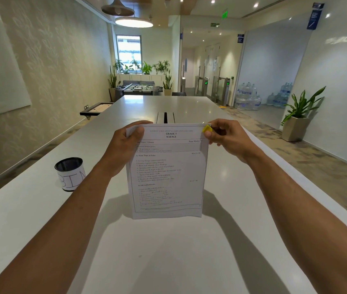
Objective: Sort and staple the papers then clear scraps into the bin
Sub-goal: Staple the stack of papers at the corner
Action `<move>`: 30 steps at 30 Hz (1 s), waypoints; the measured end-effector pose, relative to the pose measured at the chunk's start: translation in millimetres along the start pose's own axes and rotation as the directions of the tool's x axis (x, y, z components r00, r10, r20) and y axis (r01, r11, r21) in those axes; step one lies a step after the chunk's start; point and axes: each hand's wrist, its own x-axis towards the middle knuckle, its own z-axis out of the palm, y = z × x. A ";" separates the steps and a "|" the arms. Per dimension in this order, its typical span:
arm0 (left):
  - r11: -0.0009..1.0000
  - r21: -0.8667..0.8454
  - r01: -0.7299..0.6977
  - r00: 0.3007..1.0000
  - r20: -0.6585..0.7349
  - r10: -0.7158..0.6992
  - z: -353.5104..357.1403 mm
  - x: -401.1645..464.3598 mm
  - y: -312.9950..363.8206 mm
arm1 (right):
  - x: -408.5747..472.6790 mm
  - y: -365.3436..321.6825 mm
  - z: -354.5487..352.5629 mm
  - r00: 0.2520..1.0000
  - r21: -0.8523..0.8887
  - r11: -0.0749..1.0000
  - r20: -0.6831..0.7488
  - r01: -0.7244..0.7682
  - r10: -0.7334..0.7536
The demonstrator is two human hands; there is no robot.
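I hold a printed exam paper (168,172), headed "Grade 3 Science", upright above the white table (168,251). My left hand (126,149) grips its top left corner. My right hand (225,136) pinches the top right corner, where a small yellow tag (207,129) sticks to the sheet between my fingers. A second sheet edge shows behind the right side. A black mesh cup (70,174) with a paper label reading "BIN" stands on the table to the left. No stapler is in view.
A cable slot (165,117) lies in the table's middle beyond the paper. A small wall shelf (96,109) sits off the table's left edge. A potted plant (299,115) stands on the floor to the right.
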 end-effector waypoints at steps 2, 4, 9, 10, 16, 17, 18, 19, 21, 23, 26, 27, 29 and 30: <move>1.000 -0.002 -0.003 1.000 -0.002 0.003 1.7 -0.1 0.2 | -0.4 0.4 2.3 0.999 0.022 1.000 -0.034 0.015 -0.015; 1.000 0.007 -0.003 1.000 0.001 0.003 3.5 -0.2 0.2 | -1.3 1.3 5.3 0.997 0.034 0.999 -0.080 0.013 -0.010; 1.000 0.014 0.005 1.000 -0.026 -0.005 2.0 -1.6 -0.1 | -6.3 3.4 7.5 1.000 0.022 1.000 -0.027 -0.004 0.005; 1.000 0.014 0.006 1.000 -0.028 -0.005 1.6 -2.3 0.2 | -7.9 4.5 7.2 1.000 0.025 1.000 -0.010 -0.005 0.005; 1.000 0.001 0.003 0.999 -0.034 -0.003 6.2 -4.1 4.0 | -19.7 21.7 4.8 0.995 0.158 0.985 -0.065 -0.068 0.079; 1.000 -0.001 0.001 0.999 -0.036 -0.001 7.1 -4.4 4.6 | -22.7 26.8 3.8 0.990 0.178 0.981 -0.101 -0.077 0.096; 1.000 -0.001 0.001 0.999 -0.035 -0.001 7.7 -4.7 5.2 | -25.9 32.5 2.5 0.983 0.187 0.978 -0.139 -0.091 0.118; 1.000 -0.002 0.003 0.999 -0.035 -0.003 8.0 -5.2 5.5 | -29.3 38.9 1.1 0.974 0.181 0.977 -0.173 -0.111 0.143; 1.000 -0.008 0.004 0.999 -0.033 -0.005 8.5 -6.4 5.9 | -36.2 54.2 -1.2 0.956 0.079 0.980 -0.221 -0.181 0.194; 1.000 -0.014 0.005 1.000 -0.031 -0.005 9.6 -6.9 6.0 | -43.5 73.3 -2.4 0.939 -0.130 0.951 -0.243 -0.281 0.244; 1.000 -0.027 0.012 0.999 -0.029 -0.013 11.5 -7.1 5.9 | -57.2 103.0 1.3 0.918 -0.372 0.847 -0.264 -0.381 0.297; 1.000 -0.028 0.012 1.000 -0.021 -0.012 12.0 -6.9 5.8 | -61.9 112.0 4.4 0.913 -0.422 0.814 -0.264 -0.399 0.310; 1.000 -0.024 0.007 1.000 -0.010 -0.007 13.4 -6.9 6.3 | -71.7 128.1 11.7 0.906 -0.496 0.759 -0.263 -0.422 0.332; 1.000 -0.023 0.003 1.000 -0.009 -0.004 14.3 -7.0 6.8 | -76.5 134.9 15.6 0.904 -0.521 0.739 -0.263 -0.427 0.337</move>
